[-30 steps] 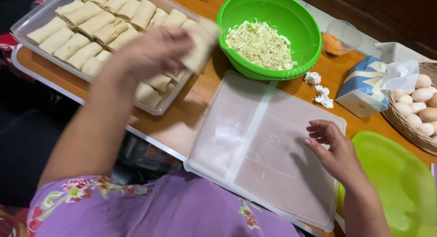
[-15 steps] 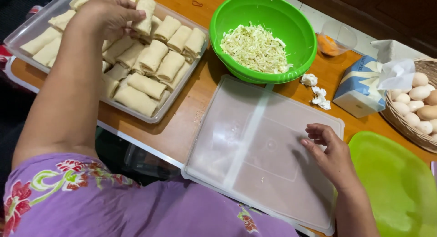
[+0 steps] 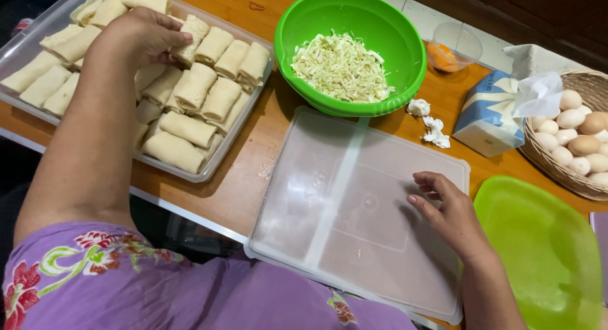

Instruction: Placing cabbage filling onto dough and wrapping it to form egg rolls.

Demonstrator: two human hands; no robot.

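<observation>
Right hand (image 3: 451,213): resting loose, fingers spread flat on the upturned clear lid (image 3: 354,209), gripping nothing.
Lid: under that hand, lying flat at the near edge of the table (image 3: 253,149).
Green plate (image 3: 544,254): just to the right of the right hand.
Left hand (image 3: 142,35): curled over one pale roll (image 3: 189,42), fingertips pinching it.
Tray (image 3: 212,168): beneath the left hand, packed with rolls in rows.
Green bowl (image 3: 297,26): beyond the lid, holding shredded filling.
Egg basket (image 3: 586,86): far right, beside a tissue box (image 3: 487,114).
</observation>
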